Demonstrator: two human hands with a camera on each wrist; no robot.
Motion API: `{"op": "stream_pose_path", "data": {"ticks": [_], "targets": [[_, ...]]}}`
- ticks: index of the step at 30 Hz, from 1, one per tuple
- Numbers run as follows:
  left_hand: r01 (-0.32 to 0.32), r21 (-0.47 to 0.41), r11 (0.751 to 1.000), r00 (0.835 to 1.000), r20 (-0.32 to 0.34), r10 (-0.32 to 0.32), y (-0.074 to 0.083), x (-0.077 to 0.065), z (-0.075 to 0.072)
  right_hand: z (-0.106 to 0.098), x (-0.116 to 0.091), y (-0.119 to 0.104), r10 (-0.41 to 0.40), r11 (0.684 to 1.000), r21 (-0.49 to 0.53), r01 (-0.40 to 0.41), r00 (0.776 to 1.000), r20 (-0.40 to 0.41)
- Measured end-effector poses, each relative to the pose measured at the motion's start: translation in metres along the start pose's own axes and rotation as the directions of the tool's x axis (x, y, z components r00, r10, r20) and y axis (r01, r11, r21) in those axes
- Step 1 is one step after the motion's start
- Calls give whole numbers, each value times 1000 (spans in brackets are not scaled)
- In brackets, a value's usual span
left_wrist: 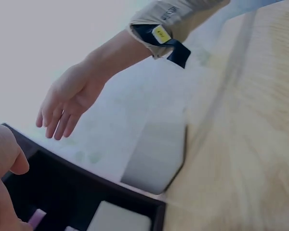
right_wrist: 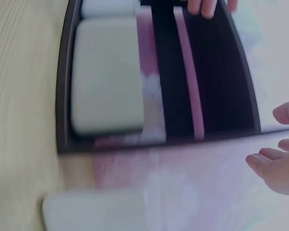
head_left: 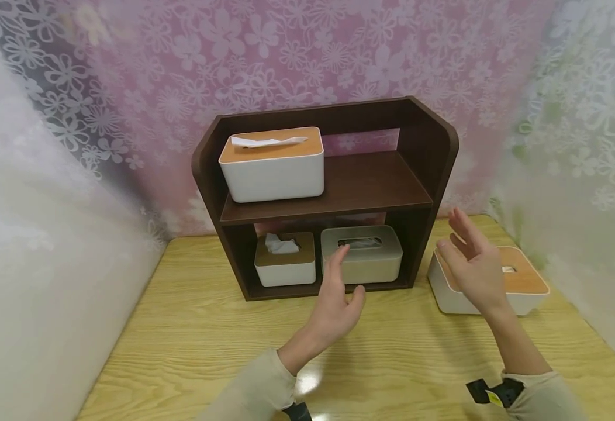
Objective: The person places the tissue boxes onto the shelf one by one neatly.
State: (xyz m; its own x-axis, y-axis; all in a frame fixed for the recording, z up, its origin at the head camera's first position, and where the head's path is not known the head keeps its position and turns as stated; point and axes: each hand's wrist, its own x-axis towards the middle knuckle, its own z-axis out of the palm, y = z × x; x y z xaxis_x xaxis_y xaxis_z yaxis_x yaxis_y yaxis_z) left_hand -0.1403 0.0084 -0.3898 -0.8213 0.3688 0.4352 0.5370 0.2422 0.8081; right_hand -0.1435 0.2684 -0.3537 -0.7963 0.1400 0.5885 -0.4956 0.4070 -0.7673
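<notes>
My left hand hovers before the lower shelf with its fingers extended and thumb apart, holding nothing. Behind it in the head view is a grey-green tissue box, partly covered by the fingers. My right hand is raised at the right, fingers loosely bent and holding nothing. It overlaps a white tissue box with a wooden lid that stands on the table right of the shelf. In the left wrist view the right hand hangs in the air above that box.
A dark brown two-tier shelf stands at the table's back. A large white tissue box with a wooden lid sits on its upper left; a smaller one sits on the lower left. Patterned curtains enclose the wooden table.
</notes>
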Motion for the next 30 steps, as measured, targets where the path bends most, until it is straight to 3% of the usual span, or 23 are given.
{"op": "stream_pose_path", "data": {"ticks": [7,15,22,26,30], "targets": [[35,28,999,995,91,-38,-5,6,24,-49,-4,35,150,981,-114,-159,986,-77],[131,35,991,966,219,-136,-8,11,50,-81,-18,61,255,943,-188,-275,959,-124],[186,16,983,945,269,-183,-16,23,83,-93,-25,79,393,878,-220,-424,903,-172],[220,29,975,935,280,-219,-18,34,104,-109,-31,94,460,854,-205,-477,879,-130],[272,50,961,914,299,-274,-19,43,123,-131,-38,109,516,844,-183,-505,856,20]]}}
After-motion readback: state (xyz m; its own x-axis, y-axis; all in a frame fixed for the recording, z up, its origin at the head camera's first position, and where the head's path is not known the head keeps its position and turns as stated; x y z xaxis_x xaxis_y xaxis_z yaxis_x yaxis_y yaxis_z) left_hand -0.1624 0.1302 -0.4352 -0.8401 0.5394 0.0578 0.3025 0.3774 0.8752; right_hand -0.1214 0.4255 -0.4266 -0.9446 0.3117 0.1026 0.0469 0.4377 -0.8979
